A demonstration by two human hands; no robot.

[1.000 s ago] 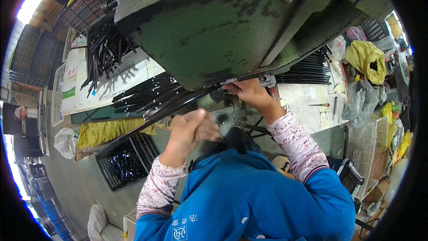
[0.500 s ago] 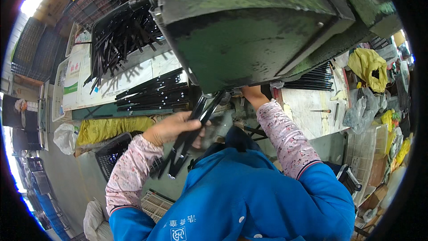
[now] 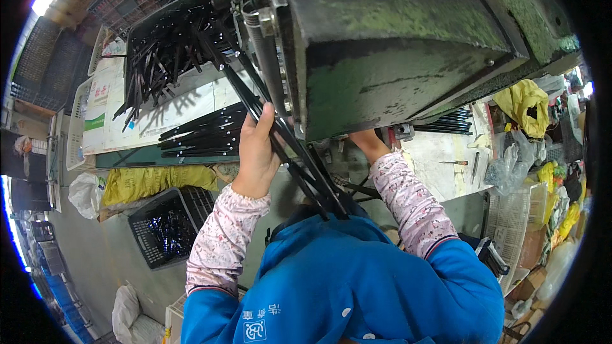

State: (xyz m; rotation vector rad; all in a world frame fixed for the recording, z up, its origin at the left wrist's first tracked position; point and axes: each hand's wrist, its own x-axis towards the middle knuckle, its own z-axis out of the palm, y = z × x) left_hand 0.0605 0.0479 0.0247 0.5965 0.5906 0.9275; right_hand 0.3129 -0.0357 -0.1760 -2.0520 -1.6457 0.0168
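Note:
My left hand [image 3: 256, 159] is closed around several long, flat black bars [image 3: 237, 85], thumb up along them. They look joined together at small bright rivets. The bars slant from the far left down to the front of my blue jacket, passing beside the big green machine [image 3: 376, 83]. My right hand [image 3: 368, 144] reaches beneath the machine's lower edge. Its fingers are hidden there, so what it touches does not show.
A heap of black bars [image 3: 153, 67] fills a crate at the far left, with another pile [image 3: 207, 130] on the table before it. Right of the machine lie more bars [image 3: 449, 121] and a small tool [image 3: 454, 163]. A black crate [image 3: 137, 232] stands on the floor at left.
My left hand has lifted and turned, and the bars now extend beyond it toward the far left heap. My right hand stays under the machine. The view has shifted slightly.

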